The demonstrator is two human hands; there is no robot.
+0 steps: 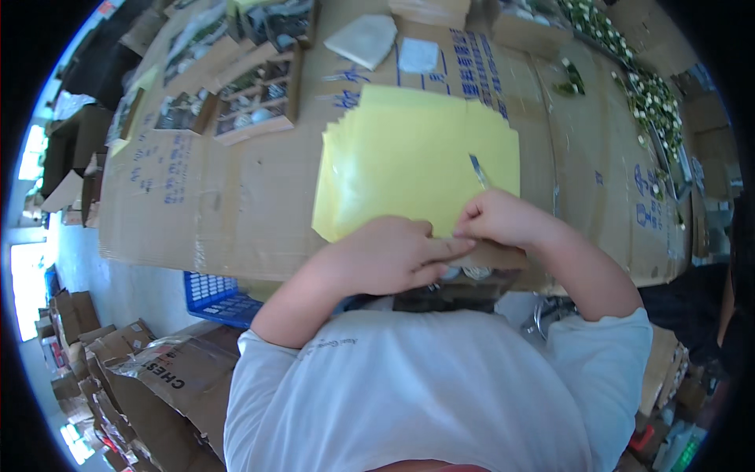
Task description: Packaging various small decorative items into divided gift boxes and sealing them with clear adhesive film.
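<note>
At the table's near edge, a small brown cardboard box (pixel 502 256) sits against my front, with round pale items (pixel 476 271) and dark contents partly showing. My left hand (pixel 389 253) reaches across its left side, fingers laid over the box's edge and curled onto it. Just right of those fingers, my right hand (pixel 501 217) is closed in a pinch at the box's far edge. What its fingertips pinch is hidden. A slim silver-and-dark tool (pixel 478 170) points away beyond its knuckles; whether the hand holds it, I cannot tell. Under both hands lies a stack of yellow sheets (pixel 417 157).
Divided boxes with small decorations (pixel 255 102) stand at the far left. A folded white cloth (pixel 363 41) and a small white square (pixel 418 55) lie beyond the sheets. Bunches of white-budded greenery (pixel 653 102) line the right. A blue crate (pixel 216 297) stands below the table's left edge.
</note>
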